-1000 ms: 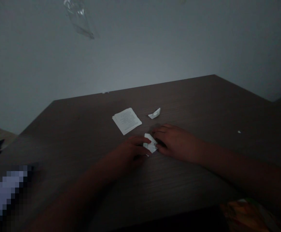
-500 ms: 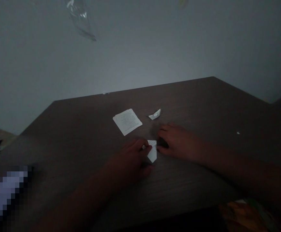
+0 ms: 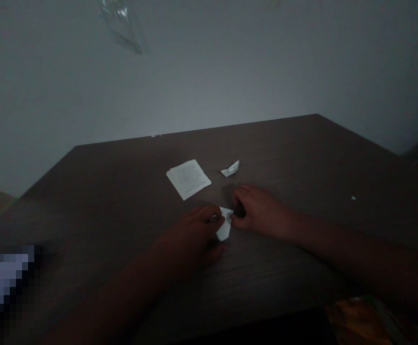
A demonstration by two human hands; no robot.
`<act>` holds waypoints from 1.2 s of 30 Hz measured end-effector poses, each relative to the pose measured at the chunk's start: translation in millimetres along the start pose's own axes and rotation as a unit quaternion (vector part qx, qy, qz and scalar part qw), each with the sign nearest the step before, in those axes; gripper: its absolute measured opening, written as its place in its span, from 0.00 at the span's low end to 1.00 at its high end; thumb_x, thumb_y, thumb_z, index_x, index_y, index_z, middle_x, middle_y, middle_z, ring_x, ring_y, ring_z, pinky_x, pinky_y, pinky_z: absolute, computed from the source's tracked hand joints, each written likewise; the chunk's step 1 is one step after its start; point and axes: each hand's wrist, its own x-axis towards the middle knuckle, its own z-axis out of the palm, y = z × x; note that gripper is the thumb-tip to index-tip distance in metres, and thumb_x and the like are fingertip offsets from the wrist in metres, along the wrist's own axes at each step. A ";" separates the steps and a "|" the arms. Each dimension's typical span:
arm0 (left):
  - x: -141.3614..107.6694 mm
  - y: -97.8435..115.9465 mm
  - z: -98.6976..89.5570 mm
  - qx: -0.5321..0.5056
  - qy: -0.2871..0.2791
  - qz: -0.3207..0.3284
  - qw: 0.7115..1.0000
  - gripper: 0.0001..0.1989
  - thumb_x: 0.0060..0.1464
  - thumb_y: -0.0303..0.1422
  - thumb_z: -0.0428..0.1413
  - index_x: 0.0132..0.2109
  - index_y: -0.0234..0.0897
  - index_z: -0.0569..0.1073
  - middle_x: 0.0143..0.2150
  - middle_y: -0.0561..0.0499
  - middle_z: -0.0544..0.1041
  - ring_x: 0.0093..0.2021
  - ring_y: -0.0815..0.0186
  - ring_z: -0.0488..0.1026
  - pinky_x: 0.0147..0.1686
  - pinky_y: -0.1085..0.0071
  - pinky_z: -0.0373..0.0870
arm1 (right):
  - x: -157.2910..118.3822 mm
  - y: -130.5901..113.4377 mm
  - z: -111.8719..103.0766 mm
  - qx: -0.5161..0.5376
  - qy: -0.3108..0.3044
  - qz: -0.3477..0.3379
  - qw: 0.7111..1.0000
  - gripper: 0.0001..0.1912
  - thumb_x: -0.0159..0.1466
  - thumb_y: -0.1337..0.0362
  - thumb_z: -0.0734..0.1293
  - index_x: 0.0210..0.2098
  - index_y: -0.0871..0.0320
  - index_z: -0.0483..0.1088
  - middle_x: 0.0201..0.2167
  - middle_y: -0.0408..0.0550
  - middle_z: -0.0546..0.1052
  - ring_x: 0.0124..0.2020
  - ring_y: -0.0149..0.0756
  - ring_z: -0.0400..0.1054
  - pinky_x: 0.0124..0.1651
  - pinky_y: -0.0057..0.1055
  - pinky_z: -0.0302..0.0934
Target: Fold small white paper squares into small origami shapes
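Observation:
A small folded piece of printed paper (image 3: 224, 231) lies on the table between my two hands. My left hand (image 3: 197, 235) grips its left part, with fingers pressed on top and the thumb lower down near the bottom corner. From the right, my right hand (image 3: 257, 209) pinches the paper's upper right corner between curled fingers and thumb. Beyond the hands sits a small folded paper boat (image 3: 231, 169). To its left is a stack of square printed paper sheets (image 3: 189, 179).
The brown wooden table (image 3: 284, 148) stands against a pale wall (image 3: 230, 57). A clear plastic bag (image 3: 122, 26) hangs on the wall. A blurred-out rectangular object (image 3: 5, 282) lies at the left, and a tiny white scrap (image 3: 353, 198) at the right.
My right hand has moved slightly left and its fingers have closed at the paper's right corner. The paper has turned a little, and its right edge now slants.

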 end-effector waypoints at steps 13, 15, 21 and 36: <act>-4.5 0.6 -8.1 -0.025 -0.006 -0.012 1.000 0.26 0.73 0.35 0.71 0.74 0.40 0.85 0.78 0.38 0.84 0.78 0.42 0.82 0.81 0.47 0.79 | 12.1 21.9 -3.1 0.027 0.007 0.002 1.000 0.13 0.70 0.64 0.81 0.40 0.52 0.72 0.44 0.50 0.84 0.47 0.48 0.77 0.49 0.40 0.61; -4.6 -2.8 -4.0 -0.035 -0.004 -0.007 0.999 0.26 0.73 0.36 0.71 0.73 0.41 0.85 0.78 0.38 0.84 0.77 0.41 0.82 0.81 0.45 0.80 | 7.0 17.6 -3.3 0.027 -0.006 -0.008 1.000 0.15 0.68 0.63 0.83 0.41 0.52 0.72 0.45 0.50 0.85 0.48 0.49 0.77 0.50 0.40 0.61; -2.6 -18.4 17.2 -0.038 0.022 0.011 0.999 0.28 0.72 0.38 0.71 0.75 0.44 0.85 0.78 0.40 0.84 0.79 0.41 0.81 0.83 0.43 0.78 | -7.7 -5.9 -7.3 0.015 -0.057 -0.010 0.998 0.15 0.67 0.60 0.83 0.43 0.52 0.74 0.48 0.53 0.85 0.52 0.53 0.80 0.57 0.44 0.65; -8.0 -2.3 -2.9 -0.048 -0.008 0.011 0.999 0.27 0.70 0.31 0.70 0.73 0.54 0.88 0.84 0.46 0.81 0.79 0.40 0.82 0.80 0.44 0.81 | -13.6 -18.1 -10.7 0.006 -0.071 -0.007 0.997 0.16 0.65 0.62 0.84 0.41 0.52 0.74 0.47 0.53 0.85 0.54 0.55 0.81 0.56 0.45 0.65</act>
